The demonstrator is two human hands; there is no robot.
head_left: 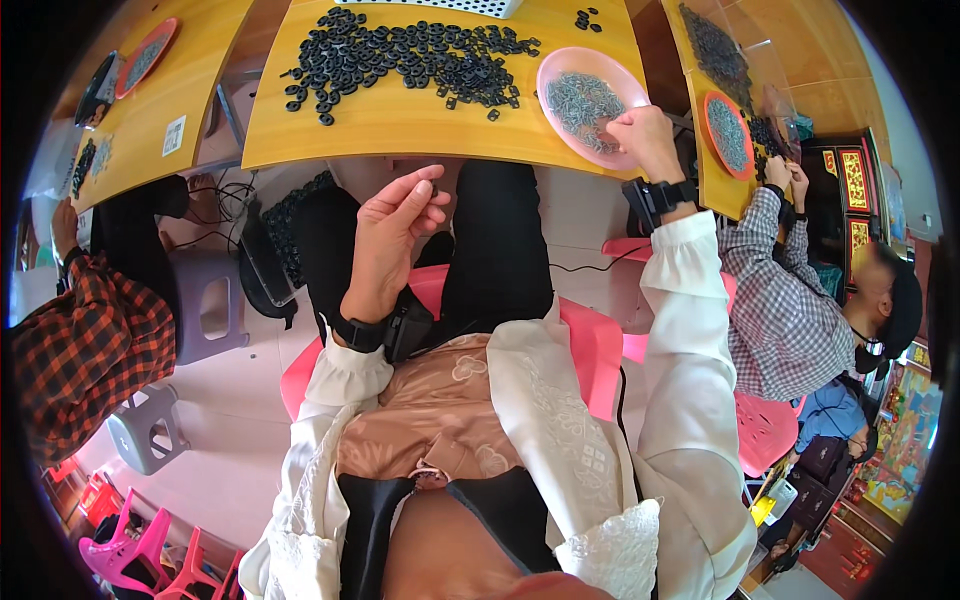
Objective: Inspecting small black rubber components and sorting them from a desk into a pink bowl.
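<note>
My left hand (392, 222) is raised off the table's near edge, above my lap. Its thumb and fingers close on a small black part (435, 189), mostly hidden by the fingertips. My right hand (643, 136) reaches over the near right rim of a pink plate (549, 68). In that plate lies a pile of small grey metal screws (582, 100). The right fingertips are pinched together low over the screws; what is between them is hidden. Loose black plastic parts (375, 55), some rounded and some squarish, spread across the yellow table (300, 140) beyond my hands.
A white perforated basket (450, 4) stands at the table's far edge. A person in a checked shirt (790, 305) works at a table on the right, beside an orange-rimmed plate (729, 135). Another person in a plaid shirt (100, 350) sits on the left, near grey stools (210, 300).
</note>
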